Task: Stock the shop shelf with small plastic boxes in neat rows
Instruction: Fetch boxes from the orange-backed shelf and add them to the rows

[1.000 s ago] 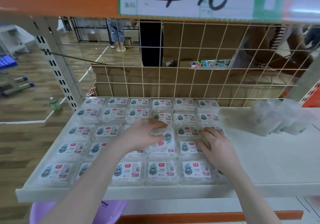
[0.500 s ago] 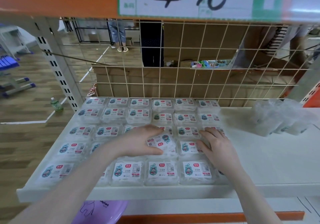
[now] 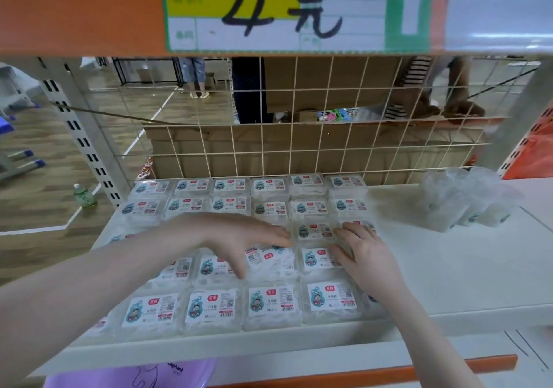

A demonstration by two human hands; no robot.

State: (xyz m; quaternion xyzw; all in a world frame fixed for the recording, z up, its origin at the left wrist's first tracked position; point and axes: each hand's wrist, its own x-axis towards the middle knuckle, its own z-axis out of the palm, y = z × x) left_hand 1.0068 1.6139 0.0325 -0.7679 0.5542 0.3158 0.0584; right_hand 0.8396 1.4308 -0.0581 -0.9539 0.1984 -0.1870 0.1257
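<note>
Since a second ago the left hand [image 3: 239,241] has turned its box [image 3: 270,260] so the label reads upside down against its neighbours. Only the head view here: left fingers curled over that box, thumb at its near edge, directly under the hand in the fourth row back. Right hand [image 3: 363,256] lies flat, fingers spread, pressing the neighbouring boxes [image 3: 317,259] just right. Boxes are clear, squarish plastic with glossy paper labels; they fill the white shelf [image 3: 449,268]'s left. I'd guess it needs spinning back.
</note>
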